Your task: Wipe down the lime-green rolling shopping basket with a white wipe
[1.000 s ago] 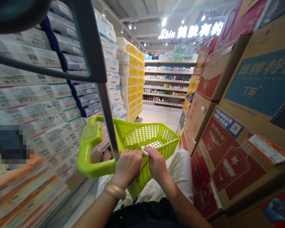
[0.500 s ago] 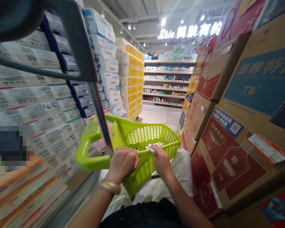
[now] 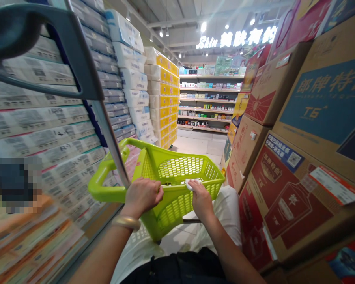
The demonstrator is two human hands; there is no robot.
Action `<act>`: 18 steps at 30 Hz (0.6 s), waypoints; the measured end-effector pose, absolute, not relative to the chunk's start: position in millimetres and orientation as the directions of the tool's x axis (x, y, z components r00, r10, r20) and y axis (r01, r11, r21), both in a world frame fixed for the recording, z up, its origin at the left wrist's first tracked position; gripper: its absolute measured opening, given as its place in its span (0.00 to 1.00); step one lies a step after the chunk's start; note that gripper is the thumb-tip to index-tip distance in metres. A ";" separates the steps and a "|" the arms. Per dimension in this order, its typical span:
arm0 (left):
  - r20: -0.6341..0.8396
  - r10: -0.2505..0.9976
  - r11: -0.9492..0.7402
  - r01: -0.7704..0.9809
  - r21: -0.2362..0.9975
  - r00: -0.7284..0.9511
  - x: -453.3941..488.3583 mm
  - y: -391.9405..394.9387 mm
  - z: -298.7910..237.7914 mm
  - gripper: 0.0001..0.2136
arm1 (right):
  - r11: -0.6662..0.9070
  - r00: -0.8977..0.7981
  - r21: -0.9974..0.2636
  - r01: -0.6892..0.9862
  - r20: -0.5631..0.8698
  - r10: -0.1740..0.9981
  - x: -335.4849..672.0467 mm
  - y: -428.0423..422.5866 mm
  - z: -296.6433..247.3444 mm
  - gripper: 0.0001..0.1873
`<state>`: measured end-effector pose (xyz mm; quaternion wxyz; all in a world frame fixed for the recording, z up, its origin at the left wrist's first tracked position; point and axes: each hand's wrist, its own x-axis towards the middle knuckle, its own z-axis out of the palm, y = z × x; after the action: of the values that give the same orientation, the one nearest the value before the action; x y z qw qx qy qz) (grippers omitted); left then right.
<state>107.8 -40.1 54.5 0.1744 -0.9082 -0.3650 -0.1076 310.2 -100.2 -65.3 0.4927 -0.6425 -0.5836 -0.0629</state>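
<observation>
Left hand (image 3: 143, 194) grips the basket (image 3: 177, 185) rim to steady it; right hand (image 3: 201, 200) fingers press a white wipe (image 3: 191, 183) against the near rim.

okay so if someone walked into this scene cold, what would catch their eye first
The lime-green basket at centre, held at its near rim by the left hand and the right hand, which presses a small white cloth there. Red and brown cartons tower on the right; wrapped tissue packs wall the left.
</observation>
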 end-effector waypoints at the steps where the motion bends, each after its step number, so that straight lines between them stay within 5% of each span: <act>1: 0.327 0.620 -0.676 0.697 -0.238 0.713 107.3 -37.7 53.9 0.16 | 0.152 0.323 -0.563 0.812 0.652 0.686 311.4 -98.7 -65.4 0.24; 8: 0.400 0.560 -0.722 0.664 -0.194 0.725 110.7 -25.3 45.7 0.15 | 0.301 0.171 -0.511 0.806 0.686 0.707 281.6 -87.5 -60.1 0.25; 18: 0.391 0.546 -0.710 0.657 -0.253 0.741 110.2 -17.5 43.8 0.16 | 0.156 0.331 -0.570 0.807 0.655 0.679 315.6 -90.1 -67.3 0.26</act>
<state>110.2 -17.5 43.8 0.1911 -0.9132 -0.3293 -0.1452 315.6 -90.1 -67.3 0.4976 -0.6464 -0.5748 -0.0641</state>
